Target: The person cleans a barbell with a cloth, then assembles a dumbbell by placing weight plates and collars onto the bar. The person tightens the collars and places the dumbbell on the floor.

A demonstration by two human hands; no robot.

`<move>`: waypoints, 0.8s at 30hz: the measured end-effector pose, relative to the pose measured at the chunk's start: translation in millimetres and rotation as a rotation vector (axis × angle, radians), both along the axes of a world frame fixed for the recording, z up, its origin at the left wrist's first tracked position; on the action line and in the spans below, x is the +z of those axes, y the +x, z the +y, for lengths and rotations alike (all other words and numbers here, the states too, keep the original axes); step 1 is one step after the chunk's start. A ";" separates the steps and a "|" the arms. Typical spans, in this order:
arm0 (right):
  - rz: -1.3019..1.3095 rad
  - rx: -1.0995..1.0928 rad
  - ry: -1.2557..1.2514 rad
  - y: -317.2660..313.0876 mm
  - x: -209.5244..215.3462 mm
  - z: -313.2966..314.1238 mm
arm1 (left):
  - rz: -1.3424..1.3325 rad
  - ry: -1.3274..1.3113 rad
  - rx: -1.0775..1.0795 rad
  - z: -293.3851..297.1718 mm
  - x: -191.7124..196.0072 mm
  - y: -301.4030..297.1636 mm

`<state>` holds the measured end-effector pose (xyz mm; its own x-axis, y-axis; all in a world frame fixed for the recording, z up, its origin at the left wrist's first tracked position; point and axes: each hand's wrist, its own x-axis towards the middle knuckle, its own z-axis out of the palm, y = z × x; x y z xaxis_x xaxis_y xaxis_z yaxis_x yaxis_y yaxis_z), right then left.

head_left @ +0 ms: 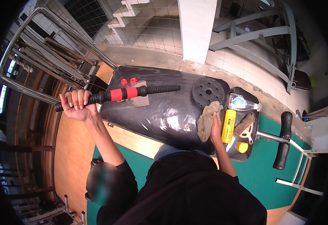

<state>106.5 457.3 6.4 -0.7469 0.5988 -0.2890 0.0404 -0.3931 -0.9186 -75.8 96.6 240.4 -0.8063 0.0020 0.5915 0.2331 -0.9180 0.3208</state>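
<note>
My left hand [78,105] is closed around the end of a black ribbed handle bar [126,93] with a red grip section, which lies across a large glossy black machine body [164,108]. My right hand [215,127] rests flat on a beige cloth [208,119] draped over the machine's right side, just below a round black cap [208,91]. Next to that hand, a yellow spray can [228,126] lies in a black tray [248,150] with a clear plastic bottle [242,102], a hand brush [245,125] and a yellow lid [242,147].
A chrome tube frame [40,63] stands at the left over wooden flooring. A black-padded bar on a metal stem [283,139] juts out at the right above green matting [261,180]. A white pillar [196,26], tiled wall and grey metal frame [261,41] are behind.
</note>
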 end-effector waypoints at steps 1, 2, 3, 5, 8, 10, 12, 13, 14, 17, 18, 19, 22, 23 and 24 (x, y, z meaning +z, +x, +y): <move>-0.010 -0.051 0.021 -7.0 18.9 -3.7 | 0.002 -0.006 -0.003 4.6 -2.1 2.5; 0.025 -0.028 0.083 -13.6 34.1 -5.7 | 0.004 -0.016 -0.008 11.1 -3.5 5.0; 0.060 0.000 0.142 -20.5 47.0 -8.7 | -0.018 -0.024 -0.003 18.7 -8.1 8.8; 0.119 0.073 0.350 -35.4 62.0 -13.3 | -0.097 -0.029 -0.032 38.4 -19.5 14.4; 0.115 0.172 0.990 -52.0 88.9 -36.0 | -0.256 -0.010 -0.085 82.1 -36.6 26.1; 0.136 0.306 1.136 -52.6 103.4 -56.9 | -0.358 -0.116 -0.001 107.8 -42.0 30.8; 0.150 0.368 1.142 -50.7 105.5 -73.4 | -0.457 -0.204 0.034 130.0 -40.7 36.4; 0.115 0.385 1.110 -48.4 104.9 -74.6 | -0.473 -0.267 0.066 132.8 -40.2 38.2; 0.080 0.401 1.078 -46.2 104.1 -74.8 | -0.497 -0.308 0.096 137.7 -38.7 41.6; 0.049 0.423 1.048 -40.4 103.8 -80.7 | -0.558 -0.371 0.148 151.3 -27.9 46.1; 0.047 0.420 1.052 -38.5 102.7 -81.2 | -0.532 -0.464 0.162 156.4 -22.5 48.5; 0.018 0.433 0.985 -35.8 99.7 -82.3 | -0.512 -0.499 0.158 162.6 -16.3 50.2; -0.019 0.465 0.796 -31.0 91.5 -86.2 | -0.451 -0.614 0.110 178.0 0.9 59.3; -0.009 0.467 0.743 -29.4 91.1 -85.1 | -0.441 -0.649 0.106 182.8 0.4 59.2; 0.003 0.470 0.690 -28.7 91.2 -84.5 | -0.430 -0.684 0.103 187.2 -0.2 58.6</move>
<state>77.8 372.8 97.6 -0.9634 0.2664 0.0307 0.0572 0.3156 -0.9472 -17.2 283.8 240.2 -0.9785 0.1642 0.1251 0.0346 -0.4671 0.8835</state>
